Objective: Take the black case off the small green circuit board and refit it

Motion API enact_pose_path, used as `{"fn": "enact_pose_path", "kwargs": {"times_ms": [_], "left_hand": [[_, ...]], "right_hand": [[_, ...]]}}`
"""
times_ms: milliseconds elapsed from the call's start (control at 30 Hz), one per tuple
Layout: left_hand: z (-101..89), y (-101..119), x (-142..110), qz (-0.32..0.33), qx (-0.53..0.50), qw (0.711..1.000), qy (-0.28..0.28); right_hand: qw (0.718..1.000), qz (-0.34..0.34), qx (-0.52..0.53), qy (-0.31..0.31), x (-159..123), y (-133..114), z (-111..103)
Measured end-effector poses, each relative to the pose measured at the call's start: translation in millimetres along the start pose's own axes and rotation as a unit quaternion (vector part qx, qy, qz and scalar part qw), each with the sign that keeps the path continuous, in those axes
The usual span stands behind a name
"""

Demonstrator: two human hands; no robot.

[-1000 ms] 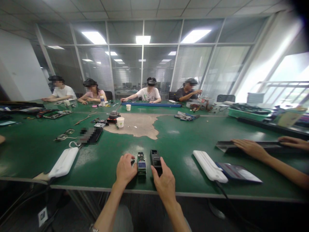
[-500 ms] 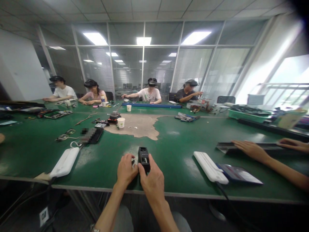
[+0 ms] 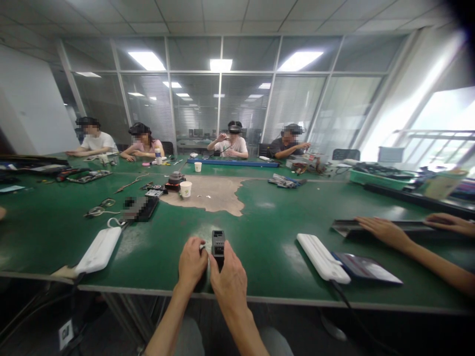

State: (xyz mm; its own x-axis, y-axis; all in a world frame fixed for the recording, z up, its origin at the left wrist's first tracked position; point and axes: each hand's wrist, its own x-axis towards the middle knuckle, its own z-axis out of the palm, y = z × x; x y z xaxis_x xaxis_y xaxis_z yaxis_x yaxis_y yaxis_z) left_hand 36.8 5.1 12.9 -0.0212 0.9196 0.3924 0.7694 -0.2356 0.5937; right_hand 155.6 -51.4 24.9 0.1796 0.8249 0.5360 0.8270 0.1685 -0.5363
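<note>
My two hands meet at the near edge of the green table (image 3: 267,232). My right hand (image 3: 228,279) is closed around a small black box-shaped cover (image 3: 218,242) and presses it down where a green circuit board lay; the board is now hidden under it. My left hand (image 3: 192,262) is curled against the left side of that same piece, fingers pinched at its edge. Only the far end of the black cover shows above my fingers.
A white power strip (image 3: 99,249) lies to my left and another white strip (image 3: 322,257) with a dark booklet (image 3: 365,268) to my right. Another person's hands (image 3: 386,230) rest on a long dark rail at right. Several people sit across; paper cups (image 3: 185,188) and tools lie mid-table.
The black cover was carried by my right hand from beside the green board to on top of it, then lowered. My left hand stayed at the board's left side. The person opposite raised both hands.
</note>
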Motion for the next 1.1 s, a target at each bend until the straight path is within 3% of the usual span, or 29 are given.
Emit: {"fn": "enact_pose_path", "kwargs": {"times_ms": [267, 700, 967, 1100], "left_hand": [[1.3, 0, 0, 0.003, 0.009, 1.0, -0.004], [2.3, -1, 0, 0.009, 0.009, 1.0, -0.001], [0.9, 1, -1, 0.011, 0.009, 1.0, 0.002], [1.2, 1, -1, 0.017, 0.015, 1.0, 0.008]], "right_hand": [[1.0, -0.014, 0.005, 0.018, -16, 15, 14], [0.999, -0.006, 0.047, -0.013, -6, 16, 14], [0.995, 0.015, 0.098, 0.016, 17, -2, -15], [0.992, 0.014, 0.102, 0.067, 28, 10, -34]]}}
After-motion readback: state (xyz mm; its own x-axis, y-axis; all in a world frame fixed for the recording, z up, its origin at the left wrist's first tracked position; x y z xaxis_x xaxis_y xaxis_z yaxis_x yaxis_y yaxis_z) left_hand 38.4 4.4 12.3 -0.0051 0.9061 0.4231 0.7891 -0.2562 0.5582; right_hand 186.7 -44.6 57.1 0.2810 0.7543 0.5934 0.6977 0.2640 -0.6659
